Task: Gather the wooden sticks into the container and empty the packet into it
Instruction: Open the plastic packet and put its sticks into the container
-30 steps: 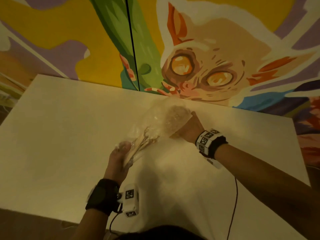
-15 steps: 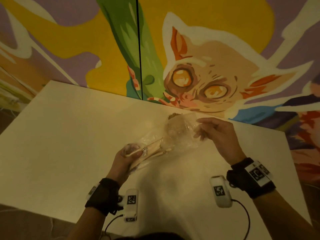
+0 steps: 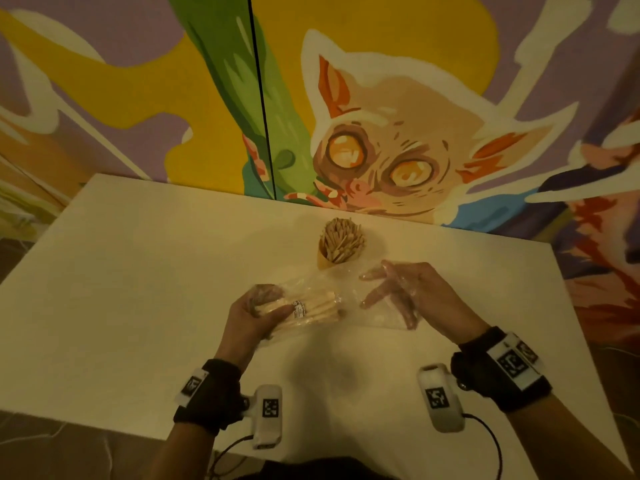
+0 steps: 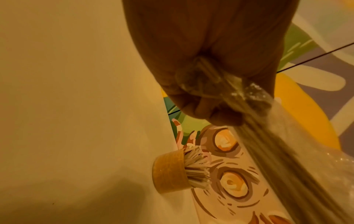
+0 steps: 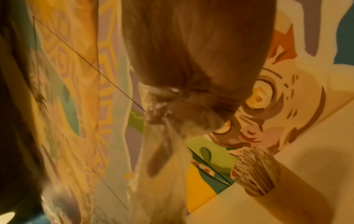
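Left hand (image 3: 256,315) grips sealed end of clear packet (image 3: 313,306), sticks inside | right hand (image 3: 398,292) – fingers spread inside its open mouth | cup of wooden sticks (image 3: 341,245) just beyond | advice – tilt mouth over cup, slide slowly.

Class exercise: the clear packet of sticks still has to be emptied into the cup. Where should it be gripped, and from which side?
Grip the packet around its closed end, where the left hand already holds the bunched sticks, coming from the left. The loose mouth faces right under the right hand, so it can probably tip toward the container.
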A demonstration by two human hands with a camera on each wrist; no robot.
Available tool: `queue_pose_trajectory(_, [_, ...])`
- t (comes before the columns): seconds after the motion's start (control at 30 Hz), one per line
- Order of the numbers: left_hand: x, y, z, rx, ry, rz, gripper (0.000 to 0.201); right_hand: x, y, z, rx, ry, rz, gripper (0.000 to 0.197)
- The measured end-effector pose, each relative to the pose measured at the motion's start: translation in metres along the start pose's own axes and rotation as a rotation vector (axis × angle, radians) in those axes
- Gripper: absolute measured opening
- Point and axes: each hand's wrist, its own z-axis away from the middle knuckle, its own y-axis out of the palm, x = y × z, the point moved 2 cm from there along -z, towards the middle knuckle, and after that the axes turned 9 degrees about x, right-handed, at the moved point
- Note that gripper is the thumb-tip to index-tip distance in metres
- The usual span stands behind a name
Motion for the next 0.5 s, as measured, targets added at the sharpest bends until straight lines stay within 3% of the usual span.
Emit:
queue_pose_trajectory(0.03, [-0.001, 0.001, 0.003, -0.001, -0.004, 0.0, 0.035, 0.001, 0.003, 0.003, 0.021, -0.042, -0.018, 0.025])
queue_pose_trajectory(0.1, [-0.002, 0.003, 0.008, 0.007, -0.011, -0.002, 0.04, -0.002, 0.007, 0.005, 0.022, -0.106, -0.063, 0.043])
queue_pose_trajectory(0.2, [-0.003, 0.007, 0.015, 0.064, -0.023, -0.014, 0.041, -0.01, 0.007, 0.007, -0.07, -0.134, -0.117, 0.037])
queue_pose_trajectory(0.33, [-0.002, 0.011, 0.021, 0.141, -0.04, 0.009, 0.045, -0.017, 0.007, 0.013, -0.121, -0.088, 0.006, 0.023])
queue_pose_trajectory(0.43, [-0.004, 0.015, 0.024, 0.2, -0.028, -0.031, 0.045, -0.017, 0.01, 0.017, -0.106, -0.035, -0.11, 0.065])
queue_pose_trajectory(0.5, [-0.005, 0.017, 0.023, 0.212, -0.026, -0.053, 0.042, -0.019, 0.009, 0.02, -0.062, -0.045, -0.166, 0.071])
